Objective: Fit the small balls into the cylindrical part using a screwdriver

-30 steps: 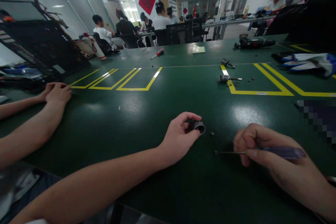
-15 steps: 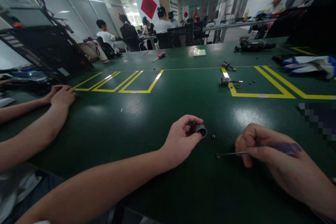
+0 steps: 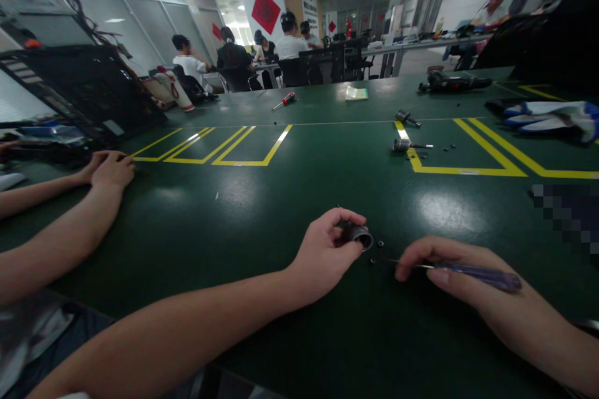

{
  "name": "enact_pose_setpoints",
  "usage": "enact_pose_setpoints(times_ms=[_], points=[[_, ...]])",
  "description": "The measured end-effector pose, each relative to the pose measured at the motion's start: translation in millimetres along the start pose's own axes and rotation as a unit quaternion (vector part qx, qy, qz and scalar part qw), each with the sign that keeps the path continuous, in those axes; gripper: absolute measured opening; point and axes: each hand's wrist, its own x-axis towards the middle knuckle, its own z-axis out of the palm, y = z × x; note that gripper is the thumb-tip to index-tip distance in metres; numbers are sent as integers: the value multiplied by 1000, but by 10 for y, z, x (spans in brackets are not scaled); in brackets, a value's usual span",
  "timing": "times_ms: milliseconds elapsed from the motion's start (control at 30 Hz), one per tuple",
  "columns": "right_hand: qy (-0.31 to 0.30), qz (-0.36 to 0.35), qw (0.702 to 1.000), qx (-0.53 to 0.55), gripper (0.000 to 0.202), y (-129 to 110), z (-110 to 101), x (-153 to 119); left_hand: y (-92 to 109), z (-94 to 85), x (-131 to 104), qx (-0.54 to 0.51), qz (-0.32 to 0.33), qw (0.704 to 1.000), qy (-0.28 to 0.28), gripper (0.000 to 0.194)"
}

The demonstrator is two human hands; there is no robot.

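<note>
Since the earlier frame, right hand point(image 3: 489, 300) and screwdriver point(image 3: 491, 275) have shifted left, and the nearer small ring point(image 3: 373, 260) now lies closer to the metal cup point(image 3: 361, 234); left hand point(image 3: 322, 255) is little changed. Cup sits just right of centre, lower half of frame, fingers and thumb of the left hand closed on its wall, open mouth facing right; whether it touches the tabletop, cannot tell. Judged stiff, fairly dense for its size, smooth enough to roll; best held across the outer wall, mouth left free. Farther small ring point(image 3: 380, 244) lies just beside the mouth. Both rings look hard, light, easily flicked away. Right thumb and fingers grip the screwdriver, handle under the palm, thin shaft pointing left toward the rings. Surface, left to right: co-worker's hands point(image 3: 111, 169) at left edge, green table point(image 3: 196, 230) with glare, yellow tape point(image 3: 241, 163), red screwdriver point(image 3: 289, 98), two shafted metal parts point(image 3: 401, 144), gloves point(image 3: 547, 117) at right edge. Room: red diamond sign point(image 3: 265, 10) upper centre-left, seated people point(image 3: 287, 43) beyond the table.
</note>
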Motion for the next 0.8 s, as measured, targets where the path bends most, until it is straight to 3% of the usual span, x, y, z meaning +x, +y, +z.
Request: enact_pose_setpoints(times_ms=[167, 333, 600, 800], points=[[51, 34, 996, -64, 20, -104, 49, 59, -7, 9, -8, -1, -11, 1000, -5, 28], [27, 72, 996, -44, 24, -83, 48, 61, -26, 14, 3, 6, -20, 1000, -4, 28], [-2, 52, 996, -74, 30, -50, 34, -27, -15, 6, 6, 8, -25, 1000, -14, 30], [17, 14, 994, -111, 28, -114, 33, -18, -9, 20, 8, 10, -34, 999, -10, 30]])
